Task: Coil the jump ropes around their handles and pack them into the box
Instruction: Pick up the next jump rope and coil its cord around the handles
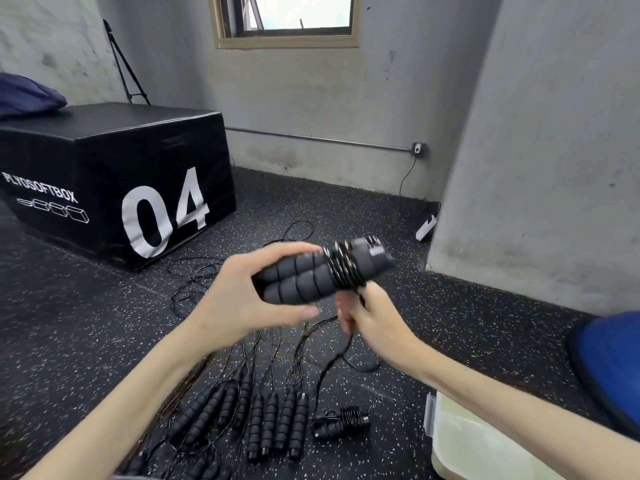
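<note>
Left hand (242, 299) grips paired handles (304, 275); right hand (374, 320) pinches rope (332, 362).

Floor (450, 323): black rubber, white-flecked, spreading beneath both hands.
Walls (398, 81): grey, scuffed plaster ahead; a pillar (540, 150) juts in right of the hands.
Window (287, 19): up beyond the hands, pale daylight coming through.
Plyo box (114, 181): black, "04", left of the hands.
Tripod (126, 69): behind that box.
</note>
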